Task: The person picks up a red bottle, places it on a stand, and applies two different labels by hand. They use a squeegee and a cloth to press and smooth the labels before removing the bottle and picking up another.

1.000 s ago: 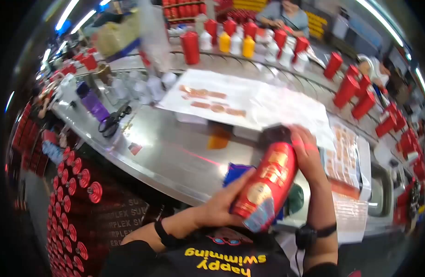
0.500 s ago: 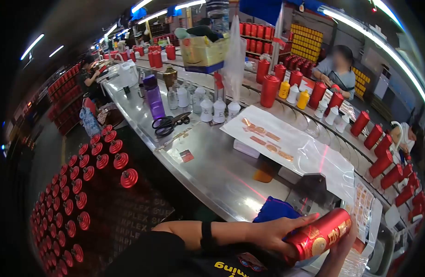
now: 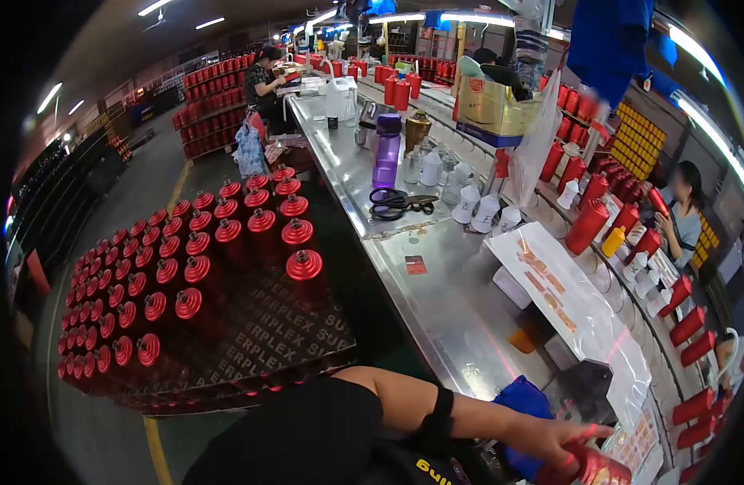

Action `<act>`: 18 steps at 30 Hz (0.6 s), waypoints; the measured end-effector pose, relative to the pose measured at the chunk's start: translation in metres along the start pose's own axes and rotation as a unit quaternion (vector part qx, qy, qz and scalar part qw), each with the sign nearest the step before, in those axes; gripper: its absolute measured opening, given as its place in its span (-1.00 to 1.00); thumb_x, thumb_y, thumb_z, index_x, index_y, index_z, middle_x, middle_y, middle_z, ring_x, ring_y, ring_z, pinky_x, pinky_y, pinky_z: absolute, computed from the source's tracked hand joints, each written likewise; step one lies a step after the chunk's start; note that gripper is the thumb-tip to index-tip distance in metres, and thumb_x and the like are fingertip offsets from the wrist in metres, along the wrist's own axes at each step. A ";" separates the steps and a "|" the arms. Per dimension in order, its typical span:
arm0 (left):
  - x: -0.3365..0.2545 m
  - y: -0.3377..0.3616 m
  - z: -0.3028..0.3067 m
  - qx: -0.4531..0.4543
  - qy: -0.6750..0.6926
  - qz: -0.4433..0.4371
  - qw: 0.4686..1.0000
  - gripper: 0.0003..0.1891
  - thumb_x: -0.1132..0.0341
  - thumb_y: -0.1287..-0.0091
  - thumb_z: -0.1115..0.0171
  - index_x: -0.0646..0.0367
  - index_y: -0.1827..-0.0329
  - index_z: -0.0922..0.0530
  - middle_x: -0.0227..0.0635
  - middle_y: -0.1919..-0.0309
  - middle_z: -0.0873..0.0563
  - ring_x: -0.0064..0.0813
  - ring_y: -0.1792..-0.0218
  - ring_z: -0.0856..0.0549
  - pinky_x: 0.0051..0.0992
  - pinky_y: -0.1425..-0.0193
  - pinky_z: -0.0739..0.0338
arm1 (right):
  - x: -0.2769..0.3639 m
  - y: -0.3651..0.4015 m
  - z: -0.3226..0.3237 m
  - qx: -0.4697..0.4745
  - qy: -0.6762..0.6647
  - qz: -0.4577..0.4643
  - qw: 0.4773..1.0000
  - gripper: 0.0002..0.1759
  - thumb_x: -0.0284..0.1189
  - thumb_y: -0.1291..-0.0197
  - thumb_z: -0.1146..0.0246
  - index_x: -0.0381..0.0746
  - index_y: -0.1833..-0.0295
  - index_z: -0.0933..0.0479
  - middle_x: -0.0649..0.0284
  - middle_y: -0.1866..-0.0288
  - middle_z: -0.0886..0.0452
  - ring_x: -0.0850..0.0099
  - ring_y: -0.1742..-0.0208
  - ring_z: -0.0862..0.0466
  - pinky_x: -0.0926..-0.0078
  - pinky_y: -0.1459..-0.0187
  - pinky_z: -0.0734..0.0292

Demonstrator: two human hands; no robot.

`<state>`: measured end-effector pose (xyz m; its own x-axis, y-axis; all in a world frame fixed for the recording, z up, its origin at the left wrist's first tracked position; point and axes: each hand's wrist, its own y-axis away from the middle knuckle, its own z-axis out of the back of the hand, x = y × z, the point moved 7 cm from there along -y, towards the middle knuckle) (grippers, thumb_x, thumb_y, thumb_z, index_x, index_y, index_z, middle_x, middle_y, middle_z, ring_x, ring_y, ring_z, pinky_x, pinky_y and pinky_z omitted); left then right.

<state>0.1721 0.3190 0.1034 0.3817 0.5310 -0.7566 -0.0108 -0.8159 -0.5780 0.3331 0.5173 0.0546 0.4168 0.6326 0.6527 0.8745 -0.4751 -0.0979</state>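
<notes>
At the lower right, my left hand point(image 3: 552, 439) lies on a glossy red bottle point(image 3: 604, 469) with gold print. Its thumb and fingers are about the bottle, one finger stretched out along it. The frame's lower edge cuts the bottle off. My right hand is out of sight. Beside my left wrist is a crumpled blue cloth point(image 3: 524, 414). Just past the bottle lies a sheet of gold-and-red stickers point(image 3: 637, 443), near a dark angled stand point(image 3: 583, 386).
Rows of red bottles stand on a pallet point(image 3: 327, 331) to the left. Scissors point(image 3: 400, 204), a purple water bottle point(image 3: 386, 153) and small white bottles point(image 3: 485, 212) sit on the metal table point(image 3: 416, 303). A co-worker point(image 3: 684, 212) holds a red bottle across the conveyor.
My view has swung left, so the pallet shows more fully. The red bottle and my left hand now appear lower in view, and my right hand has left the view.
</notes>
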 end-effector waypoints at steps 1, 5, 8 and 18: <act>-0.003 -0.002 -0.001 -0.018 -0.019 0.022 0.999 0.03 0.26 -0.35 -0.39 0.33 -0.64 0.21 -0.13 -0.34 -0.50 -0.37 -0.31 -0.48 -0.35 -0.42 -0.36 | 0.008 -0.010 0.012 -0.015 0.010 0.018 1.000 -0.68 -0.35 -0.43 -0.18 -0.06 -0.21 -0.30 0.32 -0.04 -0.40 0.53 0.18 -0.51 0.61 0.30 -0.57; -0.019 -0.019 -0.012 -0.036 -0.050 0.107 0.992 -0.03 0.21 -0.46 -0.27 0.23 -0.66 0.28 -0.14 -0.42 -0.36 -0.42 -0.33 -0.39 -0.37 -0.46 -0.28 | 0.059 0.019 0.082 -0.134 0.066 0.122 0.981 -0.03 -0.27 -0.31 -0.38 -0.03 -0.68 0.06 0.08 -0.52 -0.34 0.31 -0.26 -0.58 0.44 -0.02 -0.64; 0.002 -0.019 0.003 -0.054 -0.174 0.072 0.981 -0.09 0.11 -0.46 -0.24 0.22 -0.65 0.16 -0.12 -0.53 -0.21 -0.28 -0.43 -0.35 -0.29 -0.46 -0.30 | 0.104 0.048 0.002 -0.134 0.289 0.236 0.918 -0.49 -0.31 -0.46 -0.17 -0.28 -0.42 -0.34 0.08 -0.32 -0.53 0.26 -0.26 -0.61 0.27 -0.19 -0.63; -0.054 0.059 0.058 -0.242 -0.196 0.113 0.944 -0.09 -0.19 -0.43 -0.16 0.23 -0.62 -0.05 -0.11 -0.54 -0.26 -0.07 -0.38 -0.50 -0.25 -0.31 -0.56 | 0.295 0.149 0.044 -0.426 0.545 0.483 0.537 -0.78 -0.39 -0.35 -0.36 -0.37 0.12 -0.68 0.29 0.18 -0.71 0.55 0.17 -0.64 0.58 0.03 -0.53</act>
<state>0.0969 0.2552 0.0919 0.0489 0.2982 -0.9533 0.4091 -0.8766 -0.2533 0.5973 0.6600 0.1996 -0.2238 -0.6739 0.7041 -0.2430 -0.6610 -0.7099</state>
